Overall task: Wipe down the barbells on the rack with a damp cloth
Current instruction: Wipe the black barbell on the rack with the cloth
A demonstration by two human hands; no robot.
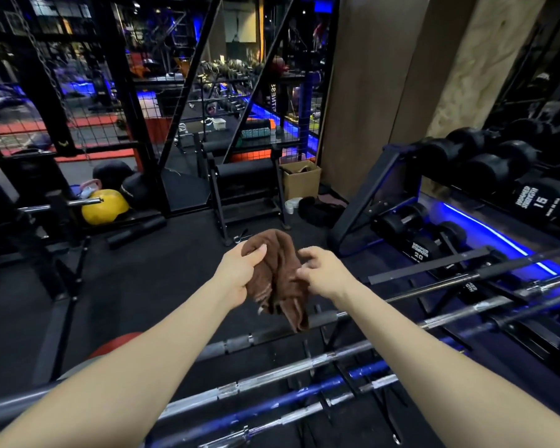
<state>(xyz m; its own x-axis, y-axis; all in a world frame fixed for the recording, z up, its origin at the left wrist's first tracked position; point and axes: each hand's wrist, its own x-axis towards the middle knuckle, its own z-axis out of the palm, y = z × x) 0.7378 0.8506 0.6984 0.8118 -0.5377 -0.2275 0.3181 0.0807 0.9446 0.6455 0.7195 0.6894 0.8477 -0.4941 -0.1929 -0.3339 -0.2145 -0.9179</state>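
Observation:
A crumpled brown cloth [280,273] hangs in the air between both hands, above the low rack. My left hand [240,273] grips its upper left part with curled fingers. My right hand [324,271] pinches its right edge. Several barbells [304,370] lie side by side on the black floor rack [346,376] below and to the right, silver ones and a blue one [291,399]. The cloth touches none of them.
A dumbbell rack [382,185] with black dumbbells stands at the right, lit by a blue strip. A black roller stand [246,189], a cardboard box [299,181] and a yellow ball [104,206] lie ahead on the dark floor. A red plate [117,344] sits lower left.

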